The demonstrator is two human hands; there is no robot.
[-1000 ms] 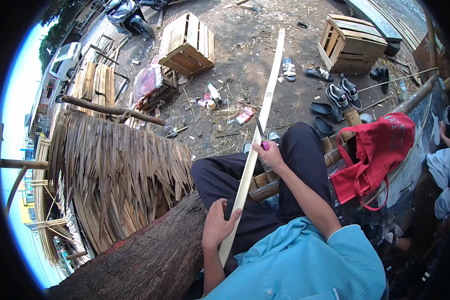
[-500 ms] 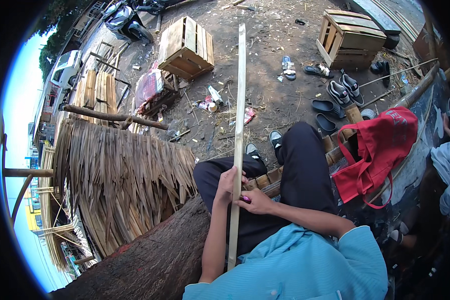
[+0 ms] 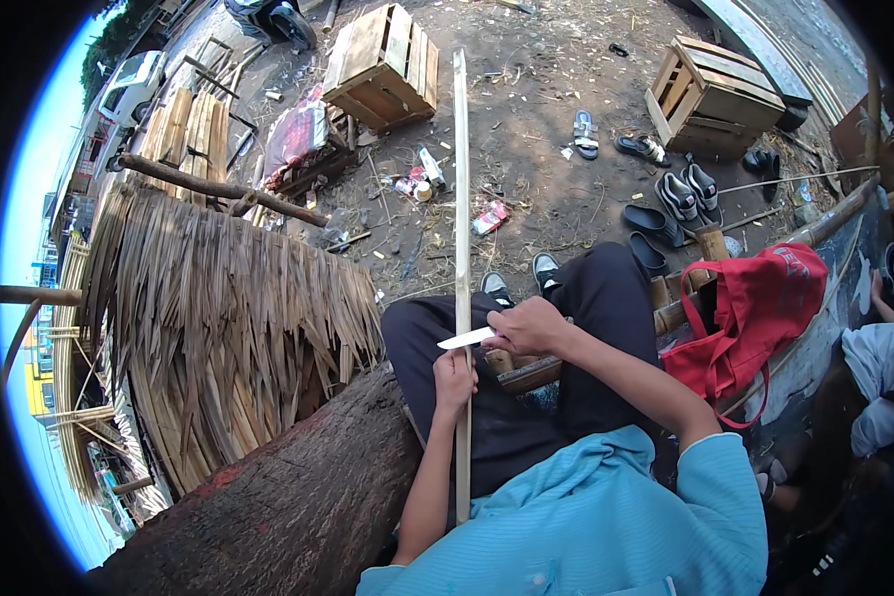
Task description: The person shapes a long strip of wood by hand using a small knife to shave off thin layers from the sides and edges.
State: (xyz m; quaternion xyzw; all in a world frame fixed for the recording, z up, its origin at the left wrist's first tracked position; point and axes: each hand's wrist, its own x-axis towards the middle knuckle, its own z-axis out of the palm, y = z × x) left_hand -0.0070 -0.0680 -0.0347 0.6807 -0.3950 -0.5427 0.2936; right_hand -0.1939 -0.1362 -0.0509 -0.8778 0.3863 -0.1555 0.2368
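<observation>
1. Since the earlier frame we have swung the long pale strip (image 3: 461,199) from a slant toward one o'clock to almost straight up at twelve, and our right hand has come down it to sit just above the left.
2. Our left hand (image 3: 454,380) is closed around the strip low down, fingers wrapped, with the strip's tail running on toward six o'clock past our blue shirt (image 3: 606,517).
3. Our right hand (image 3: 532,328) is fisted on a knife handle; the pale blade (image 3: 466,339) points toward nine o'clock and lies across the strip, touching it just above the left hand.
4. We judge the step in hand to be shaving or trimming the strip: the blade is set on the wood, and the cut looks only begun.
5. For the next move, we would need a firm left grip to keep the strip from turning and a shallow blade angle, pushed away toward twelve o'clock, clear of our left fingers and of our knees in dark trousers (image 3: 526,397).
6. At nine o'clock lies a mat of dried palm leaves (image 3: 228,328), with a thick log (image 3: 298,507) at seven. A red bag (image 3: 755,308) hangs at three o'clock, wooden crates (image 3: 382,65) sit on the dirt at eleven and one, and loose sandals (image 3: 646,189) lie between them.
</observation>
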